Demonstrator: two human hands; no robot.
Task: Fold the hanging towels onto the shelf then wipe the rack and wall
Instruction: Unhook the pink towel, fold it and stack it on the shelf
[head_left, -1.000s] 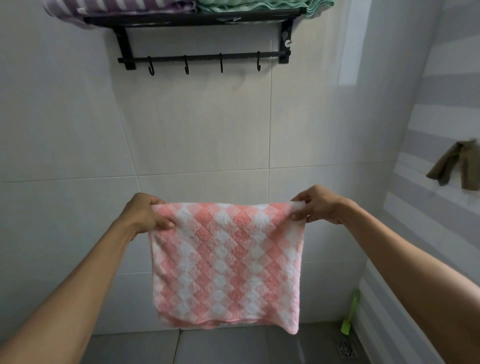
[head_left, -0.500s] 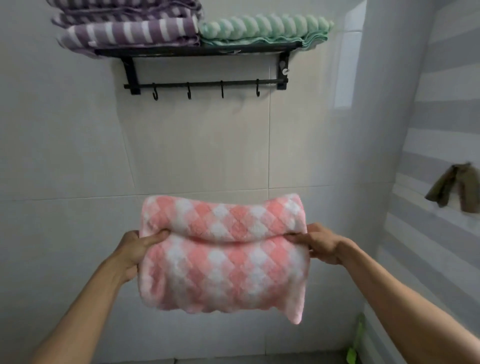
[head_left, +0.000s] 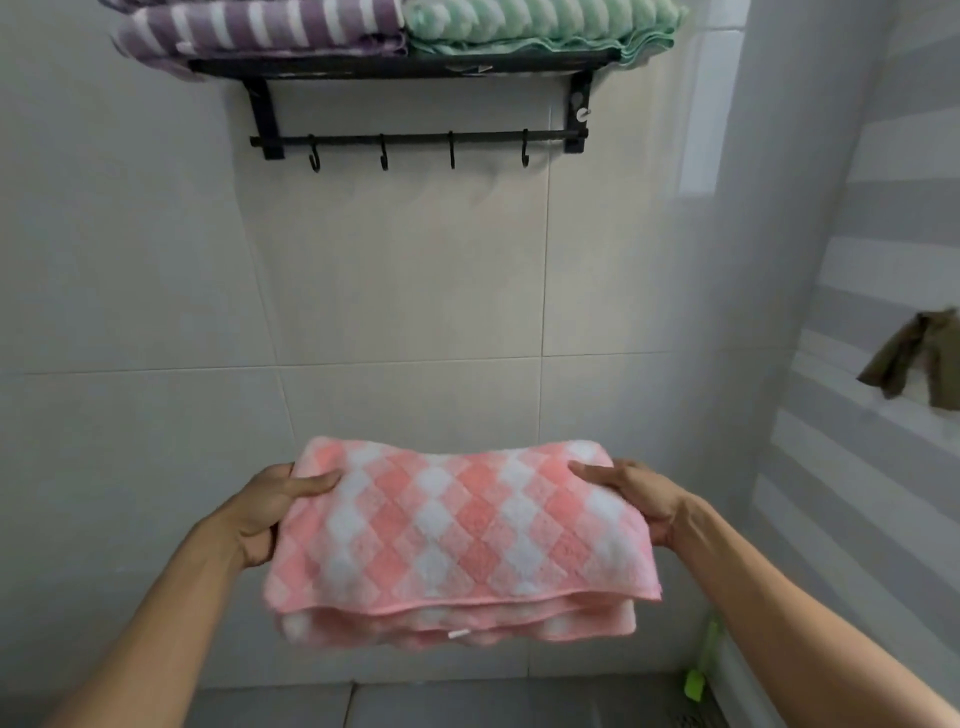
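Observation:
A pink and white checked towel (head_left: 457, 540) lies folded in several layers, held flat between both hands well below the rack. My left hand (head_left: 262, 512) grips its left end, thumb on top. My right hand (head_left: 636, 499) grips its right end the same way. High on the tiled wall (head_left: 405, 291) hangs the black rack (head_left: 415, 65), with a hook bar (head_left: 415, 140) under its shelf. A folded purple striped towel (head_left: 260, 31) sits on the shelf's left half and a folded green towel (head_left: 540, 23) on its right half.
A brown cloth (head_left: 914, 364) hangs on the striped right wall. A green-handled tool (head_left: 701, 660) leans in the lower right corner near a floor drain (head_left: 691, 719). The hooks on the bar carry nothing.
The pink towel hung open from its top corners, then was folded over. Now it lies as a flat folded stack between both hands, which grip its ends.

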